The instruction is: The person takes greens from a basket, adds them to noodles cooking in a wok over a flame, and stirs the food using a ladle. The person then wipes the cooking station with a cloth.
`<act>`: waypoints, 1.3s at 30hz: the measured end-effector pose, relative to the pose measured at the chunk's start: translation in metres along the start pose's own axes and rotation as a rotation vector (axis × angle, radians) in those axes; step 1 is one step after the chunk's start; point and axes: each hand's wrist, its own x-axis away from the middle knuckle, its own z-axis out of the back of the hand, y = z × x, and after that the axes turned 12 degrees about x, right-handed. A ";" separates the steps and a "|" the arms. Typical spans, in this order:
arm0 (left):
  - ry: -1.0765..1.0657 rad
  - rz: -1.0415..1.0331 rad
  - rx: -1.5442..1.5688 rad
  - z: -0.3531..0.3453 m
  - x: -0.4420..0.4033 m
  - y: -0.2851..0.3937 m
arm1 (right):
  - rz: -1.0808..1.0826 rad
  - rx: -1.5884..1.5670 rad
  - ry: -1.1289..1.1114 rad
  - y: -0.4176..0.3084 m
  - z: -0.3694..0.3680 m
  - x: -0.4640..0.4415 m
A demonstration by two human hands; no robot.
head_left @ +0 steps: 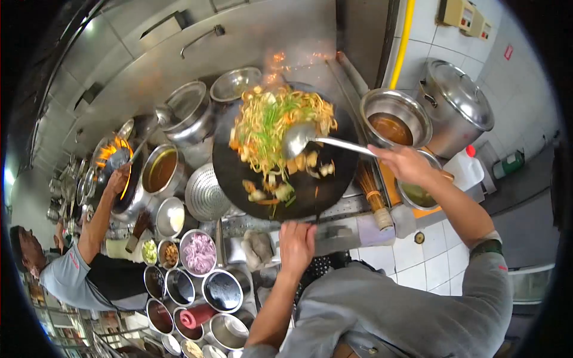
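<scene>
A large black wok (pixel 325 194) is tilted over the stove, full of noodles (pixel 253 128) with green shreds on top and vegetable pieces. My left hand (pixel 296 246) is closed at the wok's near edge, gripping it; the handle itself is mostly hidden by my fingers. My right hand (pixel 404 162) holds the long handle of a metal ladle (pixel 298 140). The ladle's bowl rests among the noodles, on their right side. Small orange flames (pixel 279 58) show behind the wok's far rim.
On the right stand a steel bowl of brown liquid (pixel 391 127), a lidded pot (pixel 458 98), a bamboo brush (pixel 375 206) and a white jug (pixel 465 170). To the left are a perforated strainer (pixel 207 192), a tub of sliced onions (pixel 199 253) and a co-worker (pixel 80 271) at another flaming wok.
</scene>
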 end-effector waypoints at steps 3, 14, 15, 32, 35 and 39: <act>0.070 -0.021 -0.013 0.024 -0.051 0.021 | 0.182 -0.347 -0.087 0.032 -0.001 0.004; 0.081 -0.005 0.103 0.006 0.009 0.009 | 0.112 0.021 0.076 -0.002 0.020 -0.007; 0.111 -0.015 0.079 0.015 -0.009 0.017 | 0.184 -0.091 0.090 0.009 0.022 -0.005; 0.140 0.011 0.077 0.003 -0.071 -0.013 | -0.336 -0.983 -0.175 -0.047 0.000 0.049; 0.063 0.069 0.067 -0.012 -0.085 -0.036 | -0.295 -1.382 -0.194 -0.049 -0.015 0.037; 0.089 0.114 0.058 0.010 -0.045 0.017 | -0.283 -1.265 -0.185 -0.061 -0.030 0.029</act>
